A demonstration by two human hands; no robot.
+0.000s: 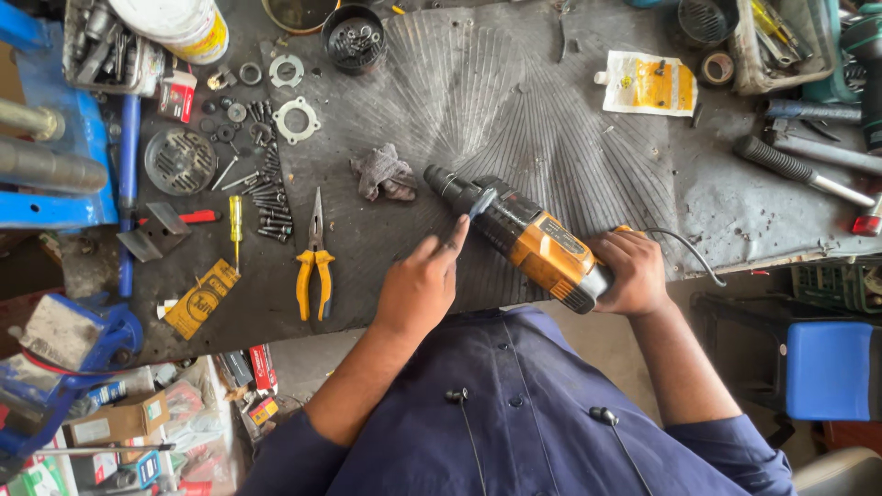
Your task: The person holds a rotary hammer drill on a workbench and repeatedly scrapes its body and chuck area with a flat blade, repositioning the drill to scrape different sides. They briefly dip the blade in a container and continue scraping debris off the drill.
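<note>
A person in a dark blue work shirt leans over a grey, scuffed worktop (551,129), seen from above. At centre frame an orange-and-black rotary hammer drill (519,234) lies on its side, chuck pointing toward the upper left. The right hand (634,273), at centre right, is closed around the drill's rear handle, where a black cord leaves toward the worktop's edge. The left hand (421,285), just left of the drill, pinches a small brush (473,209) between its fingers, the bluish bristle end touching the black front section of the drill near the chuck.

A crumpled grey rag (384,173) sits just beside the chuck, to its upper left. Yellow-handled pliers (314,262) lie left of centre, and a small yellow-handled screwdriver (235,223) lies further left. A row of dark screws (269,197) runs between them, with metal washers and flanges (297,119) above. A black cup of bolts (354,39) stands at top centre. A yellow-and-white pouch (650,83) lies at upper right, and a grey-handled tool (799,172) rests near the right edge. A blue stool seat (831,367) shows at lower right, off the worktop.
</note>
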